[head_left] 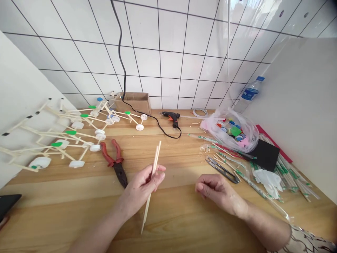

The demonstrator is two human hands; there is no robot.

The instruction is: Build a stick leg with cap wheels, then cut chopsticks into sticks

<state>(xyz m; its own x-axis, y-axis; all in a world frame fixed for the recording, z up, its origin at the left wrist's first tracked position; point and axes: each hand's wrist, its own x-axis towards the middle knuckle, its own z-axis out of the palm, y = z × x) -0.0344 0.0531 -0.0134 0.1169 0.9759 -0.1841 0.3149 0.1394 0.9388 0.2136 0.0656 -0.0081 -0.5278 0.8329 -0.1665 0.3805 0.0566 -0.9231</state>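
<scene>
My left hand is closed round a pair of thin wooden chopsticks, held at a steep slant between thumb and fingers. Their lower ends reach down near the tabletop. To the right, my right hand is curled with its fingers folded in, and nothing shows in it. Red-handled pliers lie just beyond my left wrist. Nearest to my right hand are the thread snips, with several short wooden stick pieces beside them.
Stick frames with bottle-cap wheels crowd the left. A cardboard box, glue gun and tape roll sit along the tiled wall. At right are a bag of caps, wrapped chopsticks and a water bottle.
</scene>
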